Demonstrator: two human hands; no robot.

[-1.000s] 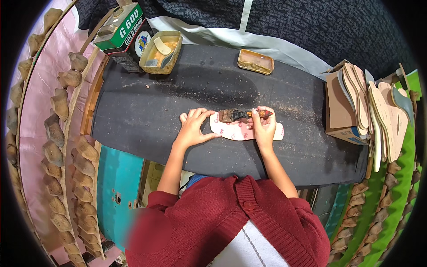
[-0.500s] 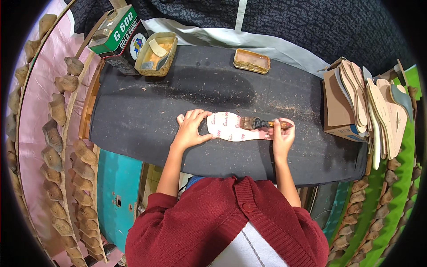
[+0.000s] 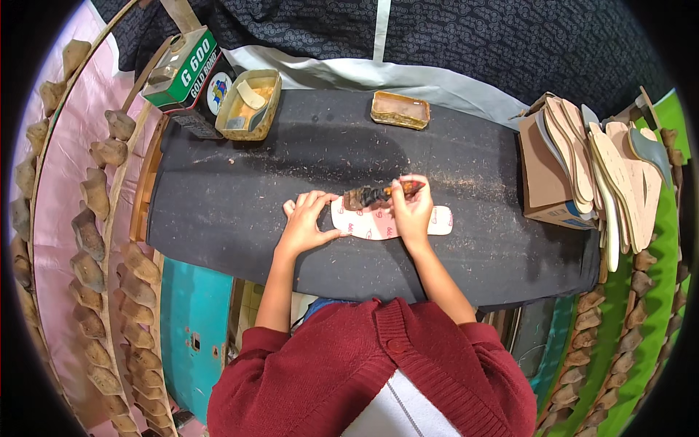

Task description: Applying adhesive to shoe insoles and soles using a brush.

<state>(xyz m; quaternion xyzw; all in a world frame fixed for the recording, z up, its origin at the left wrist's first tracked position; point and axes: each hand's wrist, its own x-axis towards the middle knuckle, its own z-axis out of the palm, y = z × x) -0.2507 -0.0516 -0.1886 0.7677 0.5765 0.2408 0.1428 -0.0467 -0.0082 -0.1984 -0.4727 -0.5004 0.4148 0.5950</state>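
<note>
Step in hand, by the look of it: spreading glue over a flat pale pink shoe insole w/ small red print (image 3: pixel 389 222), which lies lengthwise near the middle of the black dusty worktop (image 3: pixel 218 211), close to the front edge.

Left hand (image 3: pixel 304 222) is spread flat, palm down, fingers released, pinning the insole's left end. Right hand (image 3: pixel 412 211) is clenched round the handle of a dark glue-caked brush (image 3: pixel 368 196); bristle end points left and sits on the insole's upper edge, just beside the left fingertips.

At the back-left of the worktop: an open rectangular yellowish tin w/ glue (image 3: pixel 250 104), next to a green-and-white glue can (image 3: pixel 188 73). A smaller flat tin (image 3: pixel 400 109) sits back-centre. On the right, a stack of tan cut soles on a brown cardboard box (image 3: pixel 582 167).

Next move, I'd judge: stroke along toward the uncovered right end, keeping the left palm down so the piece doesn't slide; reload from the open tin if the brush runs dry.
</note>
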